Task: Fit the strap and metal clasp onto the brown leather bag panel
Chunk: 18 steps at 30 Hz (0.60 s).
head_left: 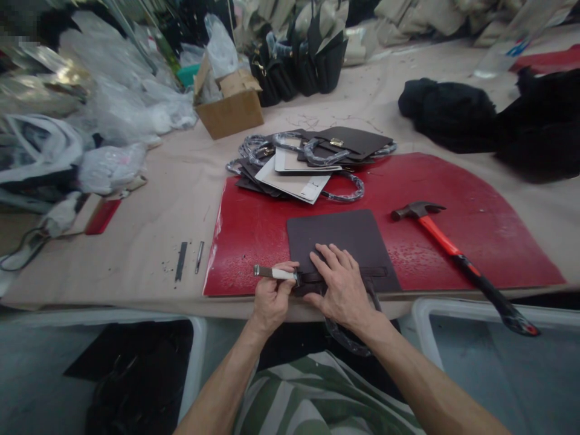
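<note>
A dark brown leather bag panel [338, 232] lies flat at the front edge of a red mat [435, 181]. My right hand [342, 281] rests on it with the fingers spread. The panel's wrapped handle [347, 338] hangs below the table edge. My left hand [274, 296] pinches a small metal hand tool with a white band [276, 273], at the panel's left edge. The tool's exact kind is unclear. To the right, a claw hammer [453, 254] with a red and black handle lies across the mat, its grip end beyond the table edge.
Behind the panel is a pile of bag panels [348, 142] with plastic-wrapped handles. A punch-like rod [199, 257] and a dark strip [180, 261] lie left. Plastic bins stand below, left [199, 344] and right [426, 332]. A cardboard box [231, 113] and black cloth [448, 112] sit farther back.
</note>
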{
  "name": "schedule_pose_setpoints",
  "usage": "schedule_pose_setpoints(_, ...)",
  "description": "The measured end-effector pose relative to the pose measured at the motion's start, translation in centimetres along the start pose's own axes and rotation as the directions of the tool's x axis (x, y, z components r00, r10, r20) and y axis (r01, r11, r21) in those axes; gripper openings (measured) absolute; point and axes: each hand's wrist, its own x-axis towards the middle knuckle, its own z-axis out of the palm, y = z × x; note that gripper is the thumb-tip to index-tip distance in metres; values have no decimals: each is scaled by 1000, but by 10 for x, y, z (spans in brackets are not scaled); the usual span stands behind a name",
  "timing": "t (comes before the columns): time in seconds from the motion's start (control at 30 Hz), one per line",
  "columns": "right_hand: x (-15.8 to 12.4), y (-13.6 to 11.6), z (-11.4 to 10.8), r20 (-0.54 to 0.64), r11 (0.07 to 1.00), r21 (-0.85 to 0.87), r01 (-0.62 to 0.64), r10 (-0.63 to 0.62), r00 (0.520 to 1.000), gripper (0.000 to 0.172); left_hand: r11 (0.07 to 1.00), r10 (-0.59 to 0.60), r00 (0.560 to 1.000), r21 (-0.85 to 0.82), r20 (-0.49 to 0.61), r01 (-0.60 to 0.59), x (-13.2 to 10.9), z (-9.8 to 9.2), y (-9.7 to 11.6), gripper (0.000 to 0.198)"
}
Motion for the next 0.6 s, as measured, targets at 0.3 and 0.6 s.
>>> schedule_pose_setpoints(0.3, -15, 0, -3, -37, 997, 69, 40, -37, 999, 68, 1000, 1, 1000, 2, 9, -1, -14, -3, 2, 11)
schedule_pose_setpoints(0.6, -30, -3, -6, -347, 964, 253, 85, 9, 938, 45, 1000, -14, 1000, 11, 14, 14, -9, -2, 6, 12)
